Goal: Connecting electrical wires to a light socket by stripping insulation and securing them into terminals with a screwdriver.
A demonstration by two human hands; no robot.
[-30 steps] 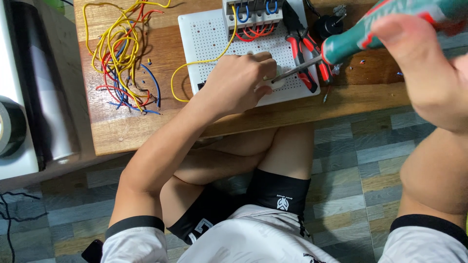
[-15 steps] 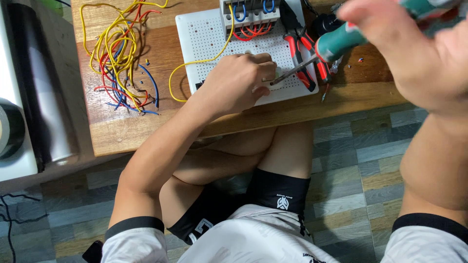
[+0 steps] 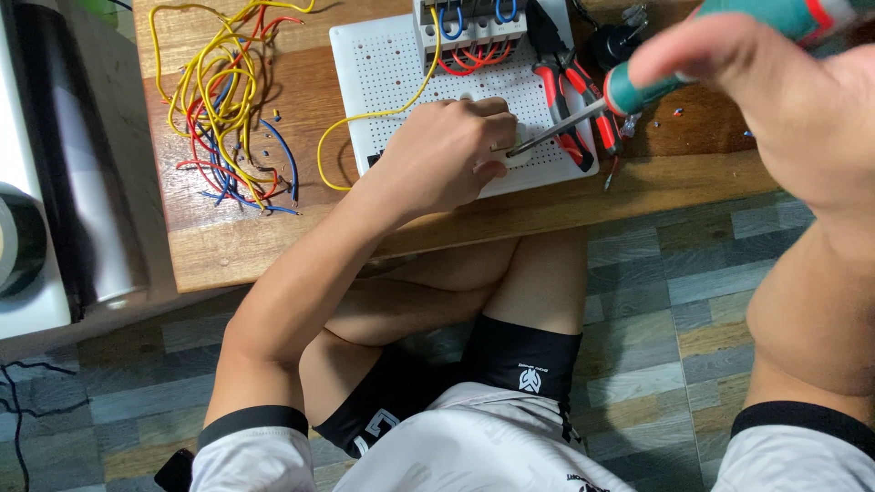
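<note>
Two hands: right hand (image 3: 793, 100) grips green screwdriver (image 3: 638, 87).

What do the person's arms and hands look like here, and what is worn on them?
Both arms are bare from the upper arm down. The left hand and the right hand wear no gloves, and no rings, watch or bands show. Short white sleeves end in a black cuff: the left sleeve and the right sleeve. The right hand is close to the camera and blurred, so its fingers show little detail.
</note>
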